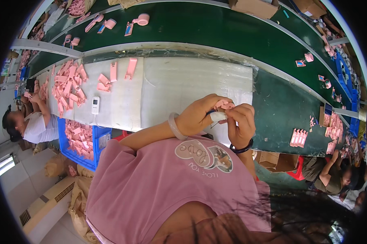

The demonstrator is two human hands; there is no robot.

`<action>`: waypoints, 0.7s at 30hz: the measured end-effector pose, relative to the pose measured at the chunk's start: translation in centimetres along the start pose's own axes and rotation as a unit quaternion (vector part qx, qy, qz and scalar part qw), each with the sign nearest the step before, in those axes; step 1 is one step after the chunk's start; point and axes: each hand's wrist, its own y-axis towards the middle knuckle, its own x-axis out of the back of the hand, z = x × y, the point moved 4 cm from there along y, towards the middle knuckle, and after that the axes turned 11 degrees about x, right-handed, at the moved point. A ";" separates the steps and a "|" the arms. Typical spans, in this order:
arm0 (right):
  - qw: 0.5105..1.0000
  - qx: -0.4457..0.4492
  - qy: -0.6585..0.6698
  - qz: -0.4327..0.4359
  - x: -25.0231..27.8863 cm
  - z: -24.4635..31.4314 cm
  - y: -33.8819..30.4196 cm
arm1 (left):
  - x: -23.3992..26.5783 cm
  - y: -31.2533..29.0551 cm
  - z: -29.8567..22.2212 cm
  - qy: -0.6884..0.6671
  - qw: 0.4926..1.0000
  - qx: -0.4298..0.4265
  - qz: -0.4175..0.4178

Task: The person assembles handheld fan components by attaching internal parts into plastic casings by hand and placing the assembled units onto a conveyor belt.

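Observation:
My left hand and my right hand meet in front of my chest over the white padded work surface. Together they hold a small pink plastic part pinched between the fingertips. A white wrap covers one finger between the two hands. I wear a pale bangle on the left wrist and a dark bracelet on the right. How the part is oriented is hidden by my fingers.
A heap of pink plastic parts lies at the left of the pad, with a small white device beside it. A blue crate holds more parts. A green conveyor belt carries pink pieces. Other people sit left and right.

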 end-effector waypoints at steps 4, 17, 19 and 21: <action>1.000 -0.006 -0.002 -0.003 -0.4 0.7 -0.2 | 0.4 -0.2 -0.2 0.080 0.996 -0.026 -0.022; 0.995 -0.074 -0.072 0.010 -0.5 -2.0 -1.3 | 2.4 5.0 4.6 -0.104 0.968 0.227 -0.031; 0.994 -0.091 -0.041 -0.041 1.2 -3.1 -0.5 | 3.3 8.1 5.6 -0.082 0.974 0.207 -0.041; 0.983 -0.113 0.119 -0.078 3.2 -3.2 1.8 | 4.9 11.2 6.7 0.008 0.989 0.127 -0.078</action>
